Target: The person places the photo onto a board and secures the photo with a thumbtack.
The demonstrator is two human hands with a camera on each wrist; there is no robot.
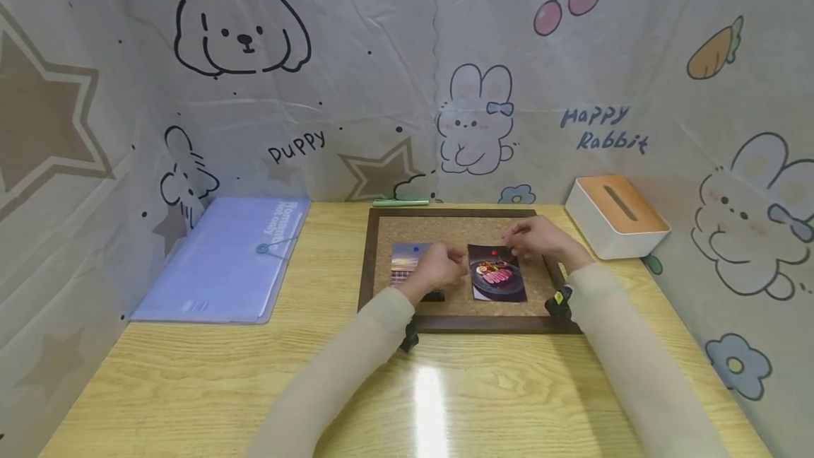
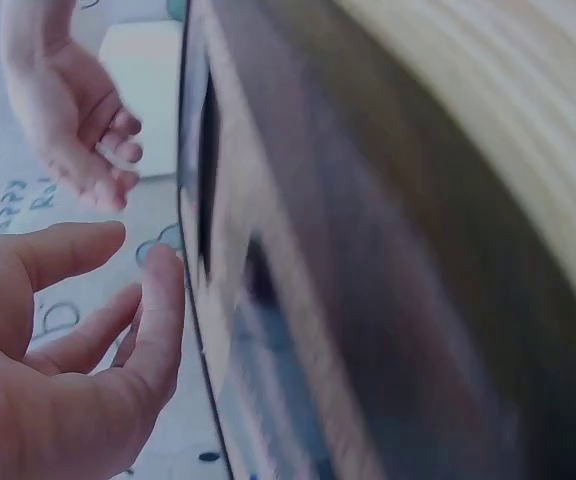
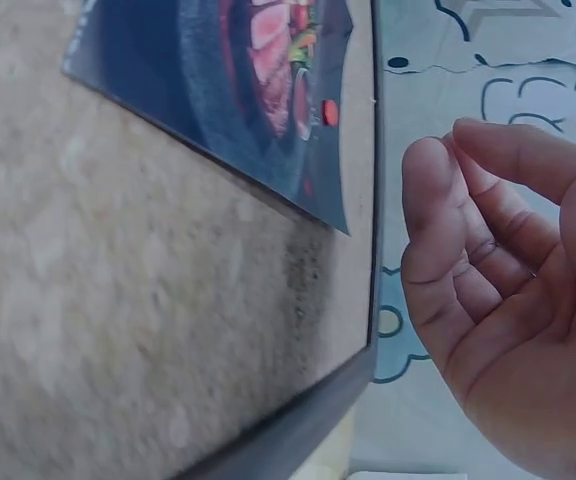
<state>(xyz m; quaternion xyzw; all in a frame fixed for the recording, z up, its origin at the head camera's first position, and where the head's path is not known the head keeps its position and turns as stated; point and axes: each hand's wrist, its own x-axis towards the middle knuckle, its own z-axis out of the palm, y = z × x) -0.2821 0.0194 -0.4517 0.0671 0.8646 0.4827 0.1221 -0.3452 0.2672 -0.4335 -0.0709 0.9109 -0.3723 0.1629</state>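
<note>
A food photo (image 1: 499, 278) showing sliced meat on a dark plate lies on the framed corkboard (image 1: 454, 308), a red pushpin (image 1: 494, 253) near its top edge. My right hand (image 1: 537, 237) hovers by its upper right corner, fingers loosely curled, thumb and index tips close together; I see nothing between them. In the right wrist view that corner of the photo (image 3: 268, 150) lifts off the cork. My left hand (image 1: 439, 265) is over the board between the photos, thumb and fingers (image 2: 163, 300) apart and holding nothing. It partly hides a sunset-coloured photo (image 1: 403, 260) with a blue pushpin (image 1: 416, 249).
A blue document folder (image 1: 216, 267) with a string closure lies at the left. Behind the board is a green pen-like stick (image 1: 400, 203). A white tissue box (image 1: 613, 221) with a wooden lid stands at the back right. Printed curtains (image 1: 381, 90) enclose the table (image 1: 356, 387).
</note>
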